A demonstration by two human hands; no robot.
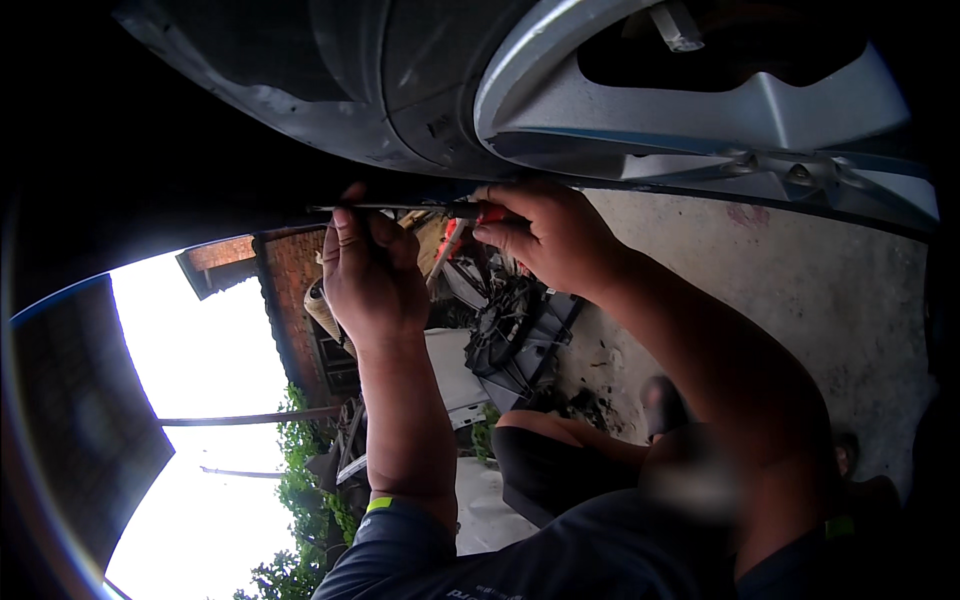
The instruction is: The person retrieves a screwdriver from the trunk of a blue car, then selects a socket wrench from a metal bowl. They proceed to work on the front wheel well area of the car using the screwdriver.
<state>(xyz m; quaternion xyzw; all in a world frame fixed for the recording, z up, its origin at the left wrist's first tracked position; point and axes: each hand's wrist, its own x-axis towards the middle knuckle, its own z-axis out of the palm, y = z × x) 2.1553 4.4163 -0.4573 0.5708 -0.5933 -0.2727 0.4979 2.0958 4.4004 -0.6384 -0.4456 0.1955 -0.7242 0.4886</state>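
My right hand (545,230) grips a screwdriver by its red and black handle (490,212). The thin shaft (400,207) runs level to the left, just below the dark underside of a vehicle. Near the tip, my left hand (375,275) is raised with thumb and fingers closed about the shaft. Deep shadow hides whatever the tip faces. Right above both hands hang a tyre (430,110) and its silver spoked wheel (700,120), close to my right knuckles.
Black car parts, among them a fan assembly (500,325), lie heaped on the ground beyond my hands. Concrete floor (750,270) spreads to the right. A bent knee in dark shorts (535,465) and a shod foot (662,405) are below. A brick wall (290,275) and leaves (305,490) show at left.
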